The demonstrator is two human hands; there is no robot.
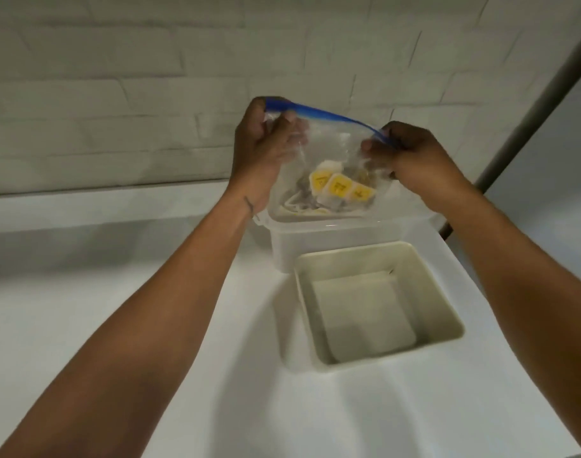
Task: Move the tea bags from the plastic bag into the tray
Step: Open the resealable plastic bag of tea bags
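I hold a clear plastic bag (332, 150) with a blue zip strip up above the counter. My left hand (262, 143) grips its top left corner, and my right hand (414, 160) pinches the top right end of the zip strip. Several tea bags (335, 190) with yellow tags lie bunched at the bottom of the bag. A square cream tray (448, 292) stands on the counter below and in front of the bag, with nothing in it.
A translucent white plastic container (282, 246) stands behind the tray, right under the bag. The white counter (117, 292) runs to a white brick wall (150, 94) at the back. A dark vertical bar (530, 110) slants down at the right.
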